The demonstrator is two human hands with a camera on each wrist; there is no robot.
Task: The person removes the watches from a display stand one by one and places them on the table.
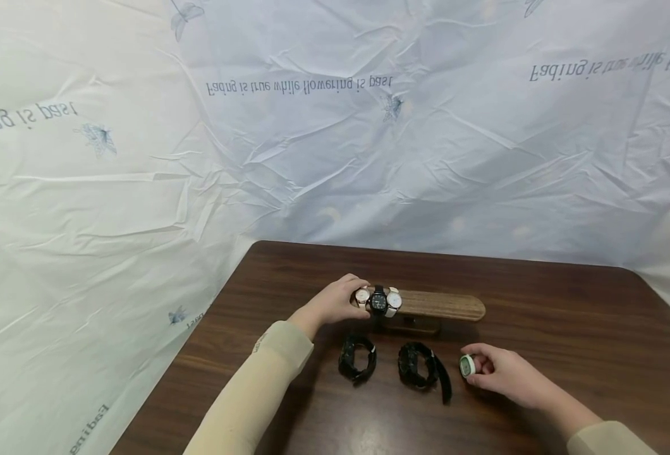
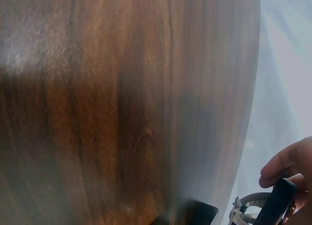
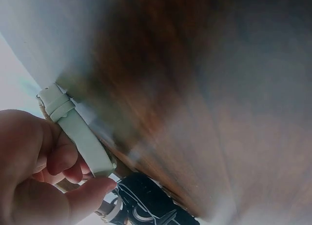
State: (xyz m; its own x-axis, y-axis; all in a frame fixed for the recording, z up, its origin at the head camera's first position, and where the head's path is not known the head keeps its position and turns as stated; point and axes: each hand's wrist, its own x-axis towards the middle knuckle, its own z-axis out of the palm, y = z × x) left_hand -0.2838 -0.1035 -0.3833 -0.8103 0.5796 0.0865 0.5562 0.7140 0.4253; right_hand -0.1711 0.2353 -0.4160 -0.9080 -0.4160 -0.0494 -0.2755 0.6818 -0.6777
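A wooden watch stand (image 1: 437, 305) lies across the middle of the dark table (image 1: 568, 316). Three watches sit on its left end: a rose-gold one (image 1: 362, 296), a black one (image 1: 378, 301) and a white one (image 1: 394, 300). My left hand (image 1: 335, 302) grips that left end by the rose-gold watch; its fingers (image 2: 285, 161) curl by a black strap (image 2: 275, 205). My right hand (image 1: 497, 370) holds a pale green watch (image 1: 468, 364) near the table, pinching its strap (image 3: 80, 137). Two black watches (image 1: 358, 358) (image 1: 420, 366) lie between my hands.
A crinkled white printed sheet (image 1: 335, 126) hangs behind and drapes to the left of the table. The table's right part and front are bare wood. The stand's right end (image 1: 466, 307) carries nothing.
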